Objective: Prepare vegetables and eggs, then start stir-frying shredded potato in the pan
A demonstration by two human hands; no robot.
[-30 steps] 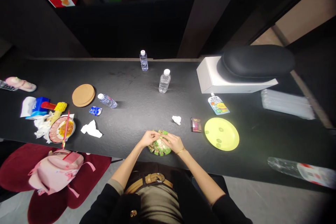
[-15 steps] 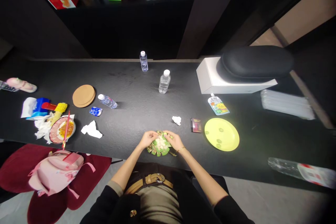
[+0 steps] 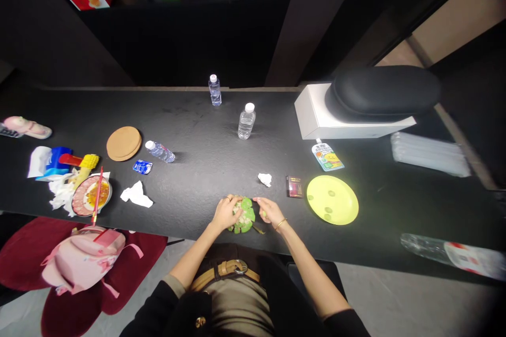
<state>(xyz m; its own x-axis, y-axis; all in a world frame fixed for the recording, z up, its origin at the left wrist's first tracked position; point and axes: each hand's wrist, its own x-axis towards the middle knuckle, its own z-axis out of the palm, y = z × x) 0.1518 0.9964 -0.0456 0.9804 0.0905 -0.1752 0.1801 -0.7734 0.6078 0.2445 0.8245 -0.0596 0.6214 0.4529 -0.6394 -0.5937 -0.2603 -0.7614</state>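
Holding the green pod point(image 3: 247, 215) by its left side, left grip point(image 3: 226, 214) clamped; right grip point(image 3: 270, 211) just beside it, curled round a green bit point(image 3: 264, 214).

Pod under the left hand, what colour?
The pod is green with whitish patches, seen in the head view.

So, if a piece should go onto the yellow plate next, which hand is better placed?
The right hand, I would judge: it is nearer the yellow plate and appears to hold a small green piece. The left hand lies on the green pod, farther from the plate.
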